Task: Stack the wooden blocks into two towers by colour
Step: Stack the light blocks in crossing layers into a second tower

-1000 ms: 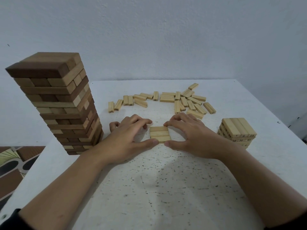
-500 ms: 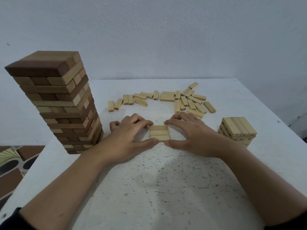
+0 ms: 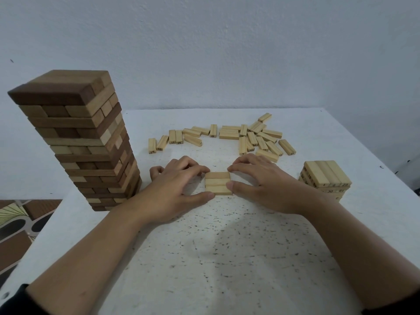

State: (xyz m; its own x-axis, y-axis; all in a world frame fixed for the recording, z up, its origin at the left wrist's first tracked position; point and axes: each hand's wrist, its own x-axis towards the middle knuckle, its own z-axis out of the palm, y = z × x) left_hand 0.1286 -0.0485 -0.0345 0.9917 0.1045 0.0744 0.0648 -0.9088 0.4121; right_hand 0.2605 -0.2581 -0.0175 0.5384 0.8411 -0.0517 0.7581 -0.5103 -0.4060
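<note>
Pinches a row of three pale blocks from both sides. Sets the left hand with the thumb at the near left corner and the index finger at the far left one. Sets the right hand the mirrored way, thumb on the near right edge and index finger at the far right corner. Has the row lying mid-table, long sides touching, apparently flat on the white speckled table, though the underside is hidden.

To the left, by the table edge: a tall tower of dark and lighter brown blocks, well apart from the row. To the right: a short pale stack, with numbers on the block ends. Beyond the hands: loose pale blocks scattered in a rough arc, some touching. At far left, below table level: patterned floor.
</note>
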